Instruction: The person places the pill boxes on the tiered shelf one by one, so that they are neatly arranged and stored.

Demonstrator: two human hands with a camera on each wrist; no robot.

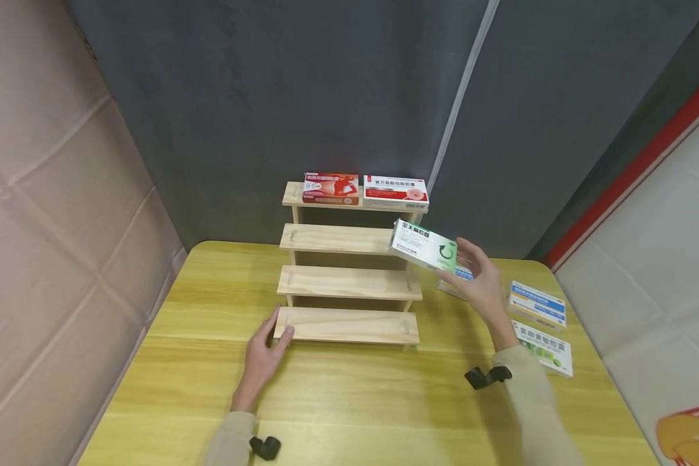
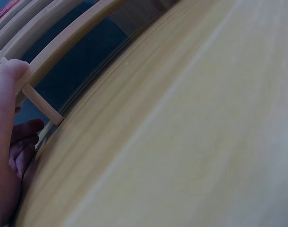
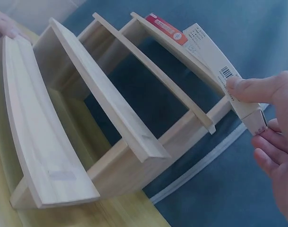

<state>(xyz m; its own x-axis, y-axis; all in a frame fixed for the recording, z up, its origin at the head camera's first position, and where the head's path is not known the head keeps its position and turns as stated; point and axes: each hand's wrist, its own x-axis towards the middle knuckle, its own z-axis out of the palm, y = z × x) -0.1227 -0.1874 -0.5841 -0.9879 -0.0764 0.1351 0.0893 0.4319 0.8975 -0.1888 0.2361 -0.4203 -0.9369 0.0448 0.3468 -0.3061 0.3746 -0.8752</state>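
A stepped wooden rack [image 1: 349, 283] with several tiers stands on the table. My left hand [image 1: 263, 360] grips the left end of its lowest tier [image 1: 349, 325], thumb on top; in the left wrist view the fingers [image 2: 25, 142] curl beside and below the board. My right hand [image 1: 479, 281] pinches a white and green medicine box [image 1: 424, 246] by its right end, thumb on one face. It is tilted and overlaps the right end of the second tier from the top in the head view. In the right wrist view the box [image 3: 215, 61] shows its barcode side.
On the top tier sit a red medicine box [image 1: 331, 188] and a white and red one [image 1: 395, 189]. Right of the rack lie a blue and white box [image 1: 538, 303], a green and white box [image 1: 544, 349], and another box [image 1: 451, 289] partly behind my right hand. A dark wall [image 1: 268, 97] rises behind.
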